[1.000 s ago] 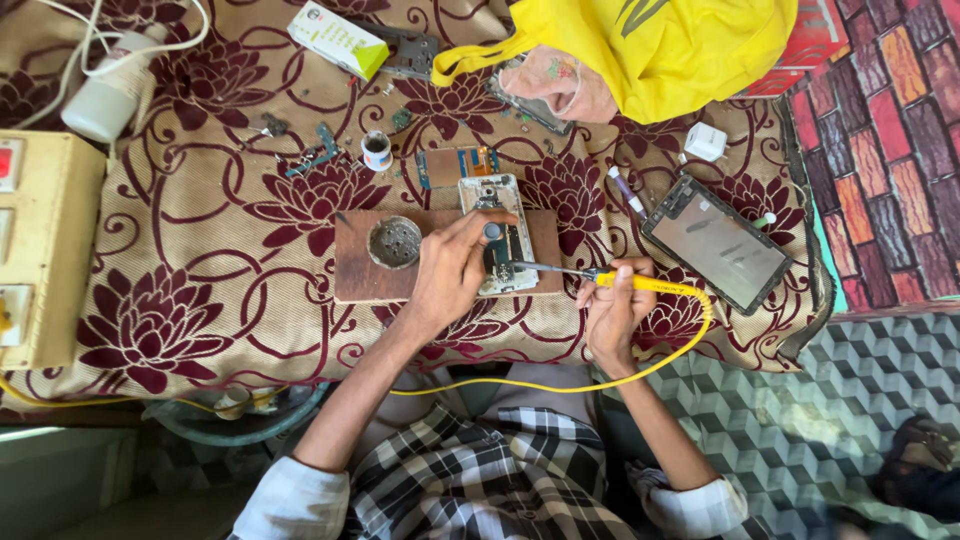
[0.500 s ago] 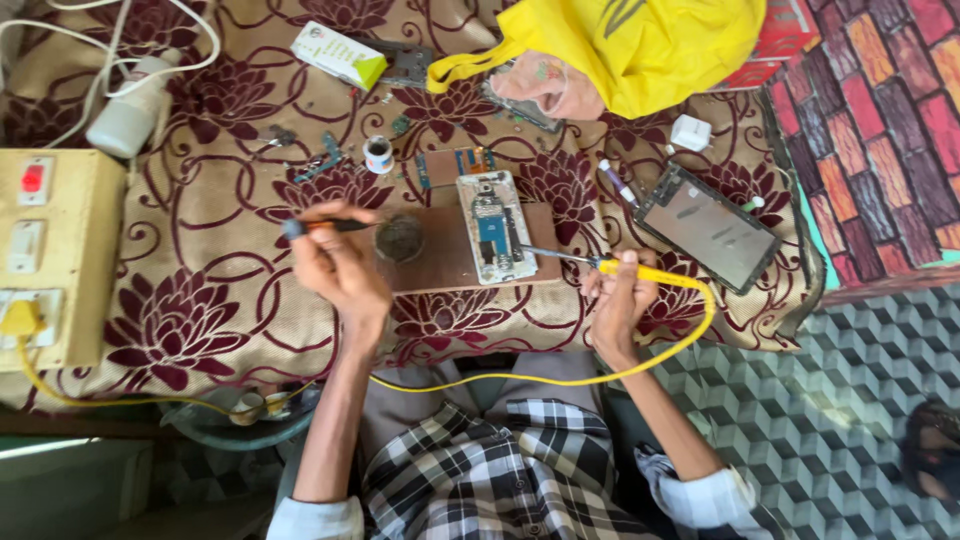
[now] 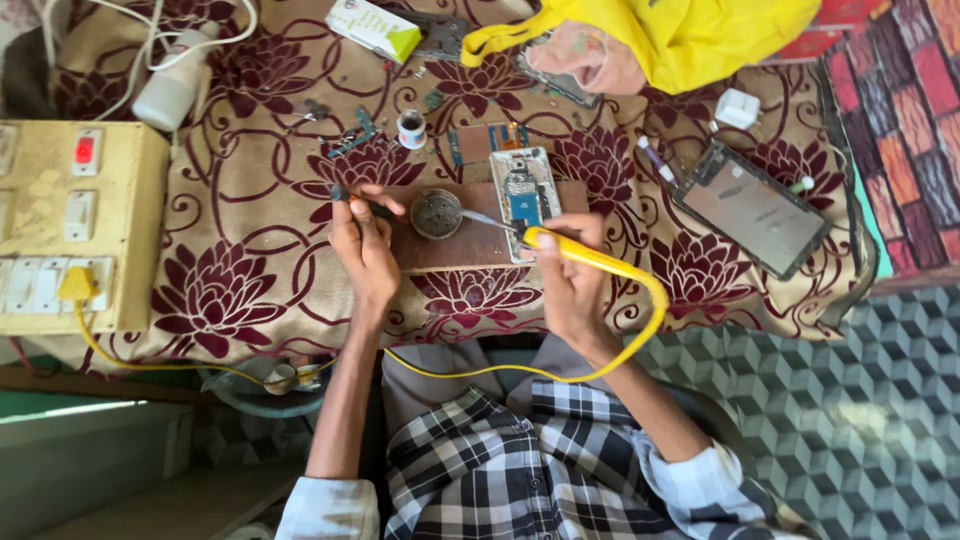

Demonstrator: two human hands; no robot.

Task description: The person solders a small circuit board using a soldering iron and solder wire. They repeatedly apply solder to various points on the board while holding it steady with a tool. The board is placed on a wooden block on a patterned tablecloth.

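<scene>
Right hand [image 3: 570, 285] grips yellow soldering iron [image 3: 570, 250] pen-style, tip over opened phone [image 3: 523, 195] on wooden board [image 3: 470, 240], steadying fine work. Left hand [image 3: 362, 250] pinches a thin dark tool [image 3: 362, 203] beside the round tin [image 3: 437, 213].

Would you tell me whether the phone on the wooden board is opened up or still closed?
Opened up: the phone lies flat on the wooden board with its blue circuit board and inner parts exposed.

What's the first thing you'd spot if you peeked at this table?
The bright yellow soldering iron in the right hand, its tip by the opened phone on the brown board at the middle. The left hand pinches a thin dark tool beside the small round tin. A yellow bag lies top right.
</scene>
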